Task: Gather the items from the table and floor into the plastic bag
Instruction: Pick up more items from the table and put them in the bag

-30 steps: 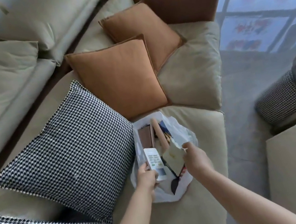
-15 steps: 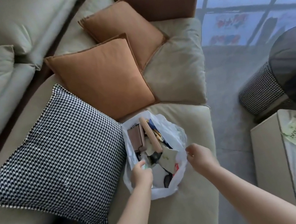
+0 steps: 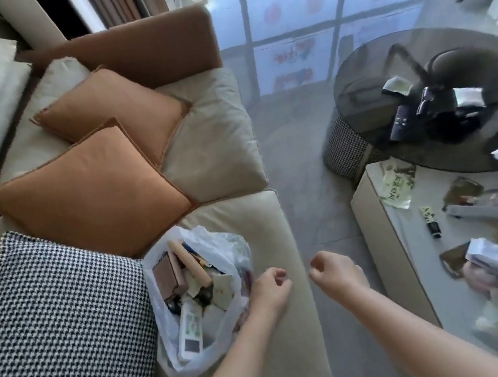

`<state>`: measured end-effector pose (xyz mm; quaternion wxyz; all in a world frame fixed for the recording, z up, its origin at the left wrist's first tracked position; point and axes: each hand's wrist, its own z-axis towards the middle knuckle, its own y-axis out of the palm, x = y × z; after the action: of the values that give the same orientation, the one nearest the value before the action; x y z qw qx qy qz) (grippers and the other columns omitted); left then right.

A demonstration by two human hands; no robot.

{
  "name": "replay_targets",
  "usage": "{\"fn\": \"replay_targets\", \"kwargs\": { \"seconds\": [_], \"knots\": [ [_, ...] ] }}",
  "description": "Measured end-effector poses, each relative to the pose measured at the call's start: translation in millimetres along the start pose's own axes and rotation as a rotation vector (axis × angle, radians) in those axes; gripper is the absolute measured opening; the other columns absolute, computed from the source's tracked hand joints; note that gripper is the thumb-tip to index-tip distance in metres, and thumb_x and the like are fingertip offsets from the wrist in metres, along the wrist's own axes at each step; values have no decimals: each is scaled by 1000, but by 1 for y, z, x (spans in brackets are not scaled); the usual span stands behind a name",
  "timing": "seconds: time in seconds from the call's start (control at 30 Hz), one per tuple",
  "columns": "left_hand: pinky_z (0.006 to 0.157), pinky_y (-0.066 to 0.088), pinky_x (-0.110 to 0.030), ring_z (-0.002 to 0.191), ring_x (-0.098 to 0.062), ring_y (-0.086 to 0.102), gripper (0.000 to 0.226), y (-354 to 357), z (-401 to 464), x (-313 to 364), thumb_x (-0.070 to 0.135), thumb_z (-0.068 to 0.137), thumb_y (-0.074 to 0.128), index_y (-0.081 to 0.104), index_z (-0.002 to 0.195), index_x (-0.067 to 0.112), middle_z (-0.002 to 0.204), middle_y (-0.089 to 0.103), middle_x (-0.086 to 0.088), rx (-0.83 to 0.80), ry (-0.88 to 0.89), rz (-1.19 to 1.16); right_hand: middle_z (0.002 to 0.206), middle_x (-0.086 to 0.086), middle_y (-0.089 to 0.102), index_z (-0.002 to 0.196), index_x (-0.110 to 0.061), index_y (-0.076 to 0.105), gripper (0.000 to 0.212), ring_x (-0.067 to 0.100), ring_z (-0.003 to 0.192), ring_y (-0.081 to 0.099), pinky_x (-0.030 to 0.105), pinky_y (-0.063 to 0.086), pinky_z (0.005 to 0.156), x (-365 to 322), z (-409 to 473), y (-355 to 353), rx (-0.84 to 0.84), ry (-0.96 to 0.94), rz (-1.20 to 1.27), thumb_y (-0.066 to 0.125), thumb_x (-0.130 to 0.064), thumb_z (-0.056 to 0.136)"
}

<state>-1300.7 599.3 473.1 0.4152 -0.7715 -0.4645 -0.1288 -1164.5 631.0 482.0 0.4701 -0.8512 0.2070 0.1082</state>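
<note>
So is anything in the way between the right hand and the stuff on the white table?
Nothing visible. The right hand hangs empty over open floor, and only bare floor separates it from the white table.

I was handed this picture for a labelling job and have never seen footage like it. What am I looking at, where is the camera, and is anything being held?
There is no machine here: a person wears a wide-angle camera on the head, so you look forward and down along their own bare arms. The left hand and right hand hang loosely curled above the beige sofa seat, and neither has a grip on anything. Beside the left hand, on the seat, lies an open plastic bag already holding items, among them a white remote and a brown box. Left of it is a black-and-white checked cushion, with orange cushions behind. At right, a pale low table carries scattered packets and papers, blurred, and a round dark glass table stands beyond it.
</note>
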Motion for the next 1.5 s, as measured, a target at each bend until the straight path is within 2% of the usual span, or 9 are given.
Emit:
{"fn": "replay_targets", "kwargs": {
  "seconds": [0.23,0.33,0.57,0.7,0.93,1.07,1.17,1.33,1.5],
  "knots": [
    [87,40,-19,113,-14,58,31,85,-20,69,30,92,51,62,119,18,119,66,2,-128,175,291,119,0,64,112,-25,60,27,22,114,57,31,40,90,113,-26,-36,72,132,51,45,-30,91],
    [90,41,-20,113,-12,58,31,132,-34,97,33,92,52,64,118,21,120,66,4,-164,243,367,118,0,64,112,-26,60,26,23,113,57,31,41,91,169,-40,-47,90,197,102,46,-31,90],
    [83,44,-21,108,-10,59,27,257,-85,141,36,91,52,65,112,25,116,66,8,-310,325,497,120,4,63,115,-23,59,28,25,112,57,33,44,91,310,-88,-65,122,363,202,45,-31,92],
    [89,49,-26,108,-11,60,29,330,-114,154,37,89,53,65,113,26,116,67,8,-381,335,562,115,4,64,111,-24,59,25,27,107,58,32,43,86,389,-119,-70,149,455,267,45,-29,91],
    [85,48,-25,106,-15,60,30,446,-154,174,35,91,52,64,116,21,118,65,4,-483,392,648,119,0,64,114,-26,58,26,24,110,58,29,43,87,508,-164,-68,175,633,372,45,-29,91],
    [83,47,-23,104,-13,60,30,497,-161,179,34,92,52,64,115,20,118,65,4,-531,433,694,116,0,65,112,-26,58,24,26,107,59,30,44,86,559,-175,-61,177,721,430,46,-31,92],
    [89,50,-27,105,-13,60,30,527,-158,178,35,92,53,64,116,19,118,65,3,-544,447,728,116,2,65,111,-25,58,23,26,107,59,29,45,85,589,-175,-53,167,770,487,47,-30,91],
    [89,51,-30,104,-14,60,29,570,-140,180,34,92,53,63,117,22,115,65,2,-529,471,770,113,7,66,106,-22,60,21,28,105,59,29,46,82,623,-164,-37,189,831,573,48,-28,90],
    [91,49,-29,110,-15,58,35,612,-104,175,32,92,52,57,125,23,123,61,3,-520,494,829,123,5,60,118,-19,59,29,26,110,57,28,45,84,652,-130,-20,247,854,625,50,-28,92]
  ]
}}
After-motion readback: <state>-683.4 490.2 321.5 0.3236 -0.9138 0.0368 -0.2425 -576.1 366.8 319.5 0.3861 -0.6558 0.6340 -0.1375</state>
